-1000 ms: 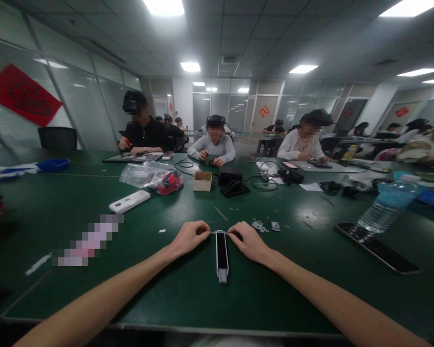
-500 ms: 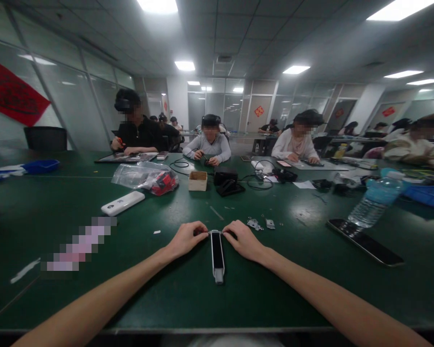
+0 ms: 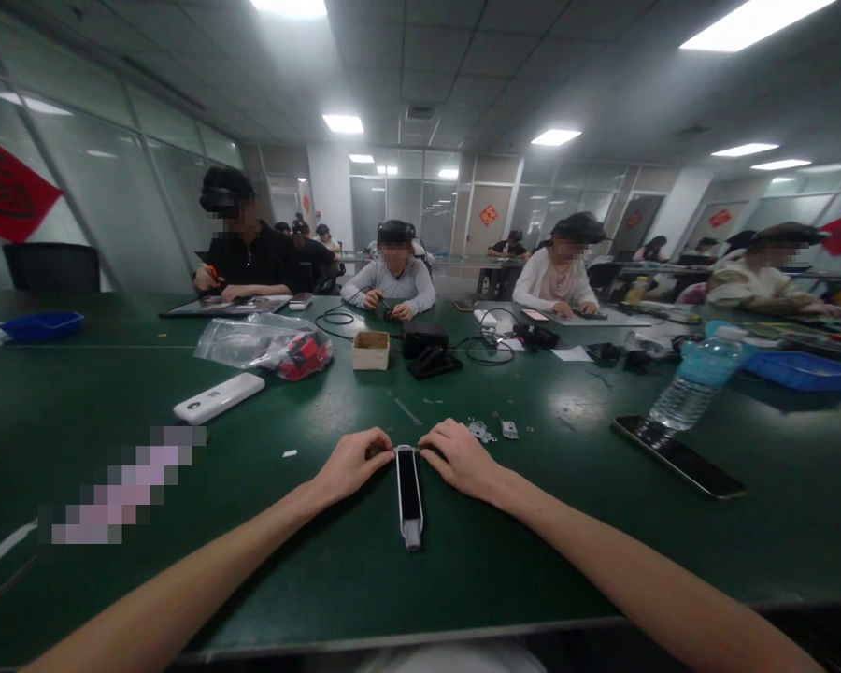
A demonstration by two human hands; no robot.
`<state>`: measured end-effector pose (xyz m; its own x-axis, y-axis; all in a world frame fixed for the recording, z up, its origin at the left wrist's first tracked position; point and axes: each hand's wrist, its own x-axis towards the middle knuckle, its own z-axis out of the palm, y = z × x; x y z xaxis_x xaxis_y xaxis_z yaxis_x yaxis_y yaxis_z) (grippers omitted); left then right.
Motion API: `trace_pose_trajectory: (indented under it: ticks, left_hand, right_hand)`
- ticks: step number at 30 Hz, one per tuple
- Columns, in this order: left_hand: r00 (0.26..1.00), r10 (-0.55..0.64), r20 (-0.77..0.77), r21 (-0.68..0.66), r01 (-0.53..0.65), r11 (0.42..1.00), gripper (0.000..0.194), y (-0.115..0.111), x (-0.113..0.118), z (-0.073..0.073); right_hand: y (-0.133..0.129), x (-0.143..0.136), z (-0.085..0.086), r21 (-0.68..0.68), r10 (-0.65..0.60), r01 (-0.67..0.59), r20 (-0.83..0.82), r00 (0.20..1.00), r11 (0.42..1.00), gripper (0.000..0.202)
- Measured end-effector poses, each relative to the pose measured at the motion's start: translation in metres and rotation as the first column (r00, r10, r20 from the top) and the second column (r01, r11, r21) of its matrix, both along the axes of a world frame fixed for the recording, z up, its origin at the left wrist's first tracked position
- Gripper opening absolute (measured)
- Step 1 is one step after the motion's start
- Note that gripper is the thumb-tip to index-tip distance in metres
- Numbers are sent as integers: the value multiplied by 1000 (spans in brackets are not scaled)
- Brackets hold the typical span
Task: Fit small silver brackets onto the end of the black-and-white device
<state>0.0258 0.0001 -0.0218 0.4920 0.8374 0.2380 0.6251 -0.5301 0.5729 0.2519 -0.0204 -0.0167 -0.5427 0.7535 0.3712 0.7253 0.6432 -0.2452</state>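
Device, slim white-framed, w/ long black face (image 3: 408, 491), flat on green tabletop (image 3: 287, 584), between hands. L hand (image 3: 352, 464) and R hand (image 3: 461, 462): thumbs and fingertips pinching thin grey part (image 3: 394, 451) at device's far end; seating can't be confirmed. Loose grey metal pieces (image 3: 480, 431) unattached, beyond device, to R.

The bottle (image 3: 693, 379) stands behind the phone (image 3: 677, 455), right of the box (image 3: 371, 352).
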Motion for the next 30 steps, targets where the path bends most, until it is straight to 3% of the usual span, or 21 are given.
trace_pose_trajectory:
  ticks: [4,8,11,14,17,20,30]
  left_hand:
    - [1000,3,-4,-21,-3,1000,22,0,-1,0]
    - [1000,-1,-7,-16,1,1000,21,0,-3,-1]
    - [1000,12,-15,-2,-12,1000,20,0,-2,0]
    - [999,26,-25,-8,-27,1000,21,-1,-1,2]
    - [999,24,-28,-13,-25,1000,21,-1,-1,4]
    - [999,20,-30,-8,-20,1000,22,-1,-1,3]
    - [1000,10,-30,-12,-10,1000,21,-3,-1,4]
  right_hand:
    - [3,10,8,119,-73,63,82,994,991,23]
    - [13,32,25,209,-250,215,157,956,954,22]
    - [21,60,42,204,-448,404,270,852,892,23]
    - [26,91,54,35,-572,626,449,687,779,25]
    - [27,114,55,-96,-572,723,545,613,684,18]
    - [29,123,49,-171,-556,756,579,596,632,18]
    - [48,133,35,-204,-563,764,565,603,613,19]
